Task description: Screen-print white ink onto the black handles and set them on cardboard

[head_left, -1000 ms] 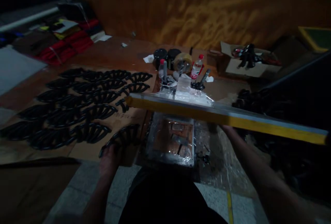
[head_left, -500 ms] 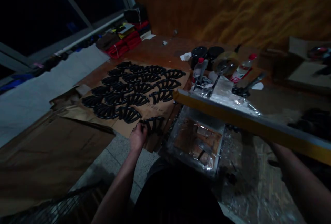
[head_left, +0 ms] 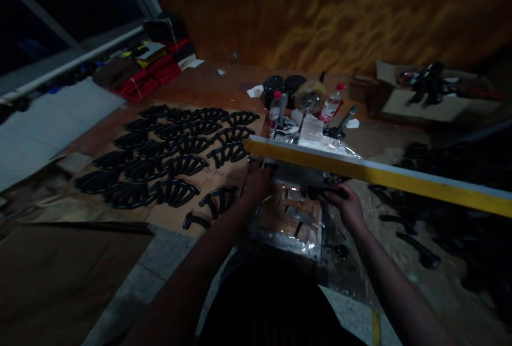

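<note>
Rows of black curved fan-shaped pieces (head_left: 172, 146) lie on brown paper (head_left: 224, 178) to my left. My left hand (head_left: 258, 183) is at the near-left corner of a printing bed (head_left: 290, 218) wrapped in clear plastic, under a yellow-edged bar (head_left: 372, 175). Whatever that hand touches is hidden by its fingers. My right hand (head_left: 348, 204) grips a black curved piece (head_left: 326, 191) above the bed's far-right side. Close to my left forearm, a loose black fan piece (head_left: 218, 199) and a small black hook-shaped piece (head_left: 196, 222) lie on the paper.
Behind the bed stand bottles (head_left: 332, 103), a tape roll (head_left: 310, 96) and black jars (head_left: 278, 90). A cardboard box of black parts (head_left: 424, 93) sits back right. More black pieces (head_left: 420, 252) lie on the floor at right. Folded red cloth (head_left: 146, 77) lies back left.
My left hand has moved right, from the black pieces on the paper to the bed. My right hand has come in under the bar with a black piece. The view has shifted.
</note>
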Action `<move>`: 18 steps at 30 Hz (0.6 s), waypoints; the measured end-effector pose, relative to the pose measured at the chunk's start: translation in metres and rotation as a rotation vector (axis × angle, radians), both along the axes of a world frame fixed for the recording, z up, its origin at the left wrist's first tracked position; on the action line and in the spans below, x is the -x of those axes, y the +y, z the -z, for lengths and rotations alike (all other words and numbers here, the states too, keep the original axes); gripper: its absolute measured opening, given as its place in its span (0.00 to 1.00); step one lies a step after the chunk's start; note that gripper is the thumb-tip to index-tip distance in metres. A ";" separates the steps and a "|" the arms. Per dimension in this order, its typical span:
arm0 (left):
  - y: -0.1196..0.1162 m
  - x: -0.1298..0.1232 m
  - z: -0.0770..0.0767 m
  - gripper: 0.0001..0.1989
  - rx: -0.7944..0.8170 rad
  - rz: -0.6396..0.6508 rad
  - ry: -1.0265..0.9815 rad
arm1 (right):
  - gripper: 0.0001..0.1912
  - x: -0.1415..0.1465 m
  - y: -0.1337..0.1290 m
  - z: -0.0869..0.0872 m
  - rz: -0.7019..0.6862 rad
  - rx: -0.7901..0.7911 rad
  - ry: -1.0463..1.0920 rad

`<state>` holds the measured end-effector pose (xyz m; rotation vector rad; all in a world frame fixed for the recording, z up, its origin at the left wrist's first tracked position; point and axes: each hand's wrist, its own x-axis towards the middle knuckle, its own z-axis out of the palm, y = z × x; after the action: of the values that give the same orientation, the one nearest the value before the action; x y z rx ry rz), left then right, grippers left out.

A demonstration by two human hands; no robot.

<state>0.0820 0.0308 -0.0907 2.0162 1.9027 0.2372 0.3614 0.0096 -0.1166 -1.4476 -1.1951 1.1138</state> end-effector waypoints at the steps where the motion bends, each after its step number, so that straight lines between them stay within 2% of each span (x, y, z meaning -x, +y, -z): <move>1: -0.003 0.003 0.001 0.19 0.000 -0.015 -0.002 | 0.18 0.011 -0.007 0.001 -0.057 -0.020 -0.063; 4: -0.017 0.016 0.001 0.21 -0.001 -0.098 -0.072 | 0.14 0.037 -0.026 0.004 -0.321 -0.179 -0.318; 6: -0.023 0.025 -0.007 0.20 -0.021 -0.168 -0.202 | 0.16 0.047 -0.034 0.006 -0.442 -0.276 -0.524; 8: -0.023 0.029 -0.025 0.17 -0.098 -0.243 -0.413 | 0.19 0.055 -0.039 0.007 -0.507 -0.328 -0.746; 10: -0.018 0.027 -0.054 0.17 -0.217 -0.305 -0.687 | 0.22 0.061 -0.042 0.006 -0.554 -0.346 -0.914; 13: -0.007 0.018 -0.102 0.22 -0.329 -0.293 -1.048 | 0.22 0.068 -0.046 0.003 -0.573 -0.326 -1.030; 15: -0.007 0.013 -0.125 0.25 -0.337 -0.250 -1.145 | 0.19 0.065 -0.048 0.000 -0.557 -0.299 -1.015; 16: -0.010 0.013 -0.130 0.27 -0.324 -0.232 -1.149 | 0.17 0.059 -0.049 -0.002 -0.523 -0.276 -0.956; 18: -0.024 0.016 -0.129 0.29 -0.281 -0.224 -1.096 | 0.15 0.035 -0.046 -0.005 -0.393 -0.210 -0.774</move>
<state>0.0658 0.0071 0.0379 1.2849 1.3588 1.3894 0.3261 -0.0367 -0.1117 -1.5616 -2.1394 0.6295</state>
